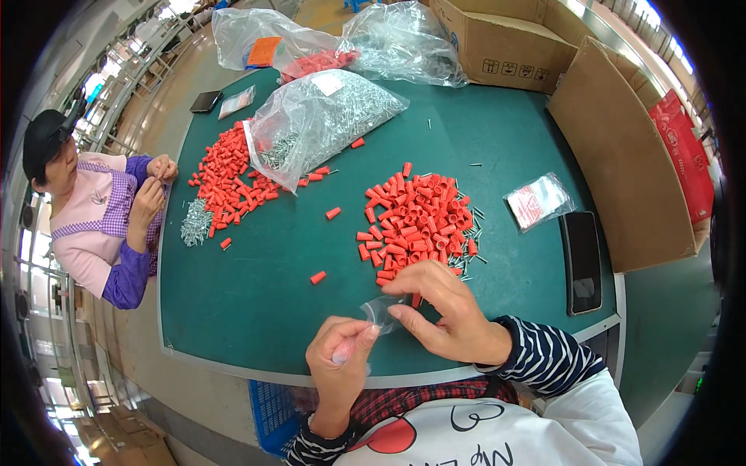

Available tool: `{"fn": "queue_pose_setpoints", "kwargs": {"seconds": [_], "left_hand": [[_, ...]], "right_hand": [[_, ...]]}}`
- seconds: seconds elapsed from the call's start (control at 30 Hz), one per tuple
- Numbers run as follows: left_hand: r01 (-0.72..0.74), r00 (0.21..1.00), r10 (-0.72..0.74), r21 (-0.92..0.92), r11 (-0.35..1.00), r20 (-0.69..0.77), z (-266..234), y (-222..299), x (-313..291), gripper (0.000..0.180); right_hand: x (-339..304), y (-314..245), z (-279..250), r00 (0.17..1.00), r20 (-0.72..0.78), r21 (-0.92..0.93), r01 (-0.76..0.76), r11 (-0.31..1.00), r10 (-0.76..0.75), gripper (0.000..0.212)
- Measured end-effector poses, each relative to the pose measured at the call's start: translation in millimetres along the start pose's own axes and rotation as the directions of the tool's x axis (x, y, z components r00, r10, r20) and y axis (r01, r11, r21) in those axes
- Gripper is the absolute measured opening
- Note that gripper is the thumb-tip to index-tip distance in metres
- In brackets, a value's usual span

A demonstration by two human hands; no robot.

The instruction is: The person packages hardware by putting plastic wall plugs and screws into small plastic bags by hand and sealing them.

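Bagging looks barely begun: small clear plastic bag [378, 313] appears empty, held above the near edge of the green counter [256, 311]; large pile of red wire connectors [416, 221] with small screws lies unpacked just beyond. One sealed packet [538, 200] lies to the right. Left hand [339, 361]: grip pinched on bag's lower end. Right hand [443, 311]: fingertips clamped on its mouth, wrist bent inward.

Small factory packing station.
Green surface [256, 264] heaped with red plastic caps [416, 221] and screws [194, 221], bulk plastic bags [322, 116], open cardboard boxes [505, 43] alongside, a co-worker [101, 210] seated, sorting by hand.
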State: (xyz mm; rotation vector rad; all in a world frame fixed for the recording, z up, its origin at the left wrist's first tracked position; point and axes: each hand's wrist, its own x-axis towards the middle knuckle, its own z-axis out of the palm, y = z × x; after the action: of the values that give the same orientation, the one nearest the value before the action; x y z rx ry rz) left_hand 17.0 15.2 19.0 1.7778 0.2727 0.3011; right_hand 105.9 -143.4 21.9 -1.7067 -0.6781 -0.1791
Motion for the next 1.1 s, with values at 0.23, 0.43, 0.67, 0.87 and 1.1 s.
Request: {"fn": "queue_pose_setpoints", "kwargs": {"seconds": [0.23, 0.43, 0.67, 0.87, 1.1], "left_hand": [[-0.214, 0.976, 0.216, 0.161, 0.964, 0.002, 2.3, -2.4, -2.8, 0.015], [-0.456, 0.884, 0.461, 0.344, 0.821, 0.073, 4.3, -8.9, -1.9, 0.018], [-0.145, 0.987, 0.135, 0.123, 0.982, 0.085, -1.5, 6.9, -3.5, 0.010], [-0.165, 0.977, 0.194, 0.260, 0.951, -0.090, -5.4, 4.1, -3.4, 0.008], [-0.142, 0.989, 0.150, 0.207, 0.968, -0.021, -6.9, 3.1, -5.1, 0.007]], "right_hand": [[-4.4, -5.8, -9.0, 0.955, 0.292, 0.118, -0.080, 0.990, 0.042, 0.013], [-6.2, -2.1, -10.3, 0.925, 0.371, 0.075, -0.117, 0.990, 0.081, 0.010], [-9.1, 3.3, -3.1, 0.933, 0.359, 0.005, 0.023, 1.000, -0.023, 0.008], [-12.8, -2.7, 4.5, 0.926, 0.373, -0.110, 0.104, 0.988, -0.056, 0.013], [-17.1, 0.2, 6.1, 0.942, 0.293, -0.071, 0.195, 0.978, -0.166, 0.013]]}}
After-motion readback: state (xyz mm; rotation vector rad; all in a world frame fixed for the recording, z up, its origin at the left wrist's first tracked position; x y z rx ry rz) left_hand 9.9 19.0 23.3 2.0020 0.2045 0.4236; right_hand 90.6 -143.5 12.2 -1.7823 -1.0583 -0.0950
